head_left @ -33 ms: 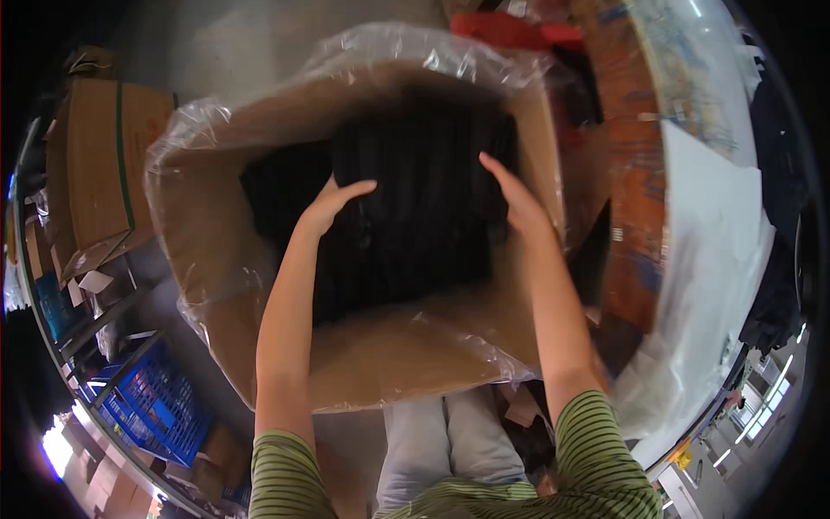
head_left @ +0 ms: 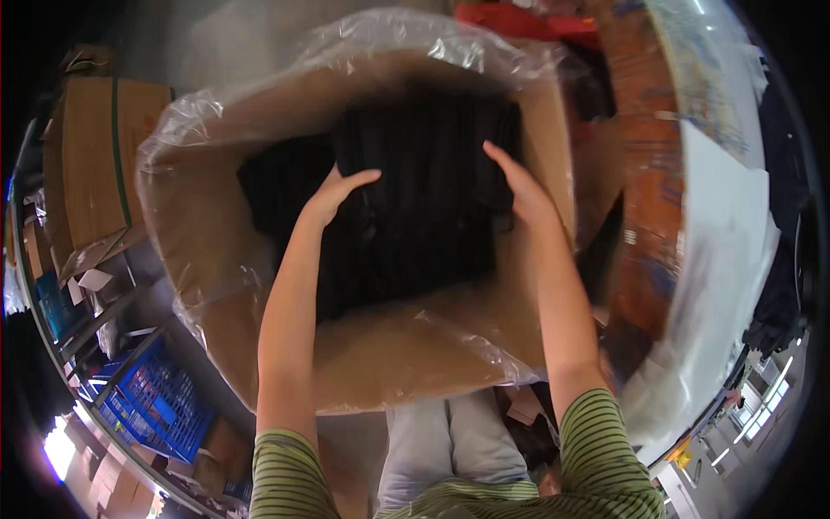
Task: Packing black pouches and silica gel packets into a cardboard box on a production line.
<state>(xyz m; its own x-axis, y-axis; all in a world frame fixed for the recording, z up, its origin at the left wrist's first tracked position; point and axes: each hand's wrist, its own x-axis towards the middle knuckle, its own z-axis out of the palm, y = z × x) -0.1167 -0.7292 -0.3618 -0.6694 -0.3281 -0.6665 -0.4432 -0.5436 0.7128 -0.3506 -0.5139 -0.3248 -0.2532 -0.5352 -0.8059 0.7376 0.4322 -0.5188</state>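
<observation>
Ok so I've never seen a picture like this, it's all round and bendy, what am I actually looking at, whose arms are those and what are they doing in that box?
There is no machine here. The picture comes from a wide fisheye camera worn on a person's head, looking down at their own hands, which is why straight edges bend toward the rim. The two bare forearms coming up from the bottom, with green striped sleeves, belong to that person.

In front of them is a large cardboard box lined with a clear plastic bag. Inside is a stack of dark, ribbed black items; the blur hides what exactly they are. The left hand presses on the stack's left side and the right hand on its right side, fingers open and flat rather than closed around anything.

Around the box are another cardboard carton and a blue plastic crate at the left.
</observation>
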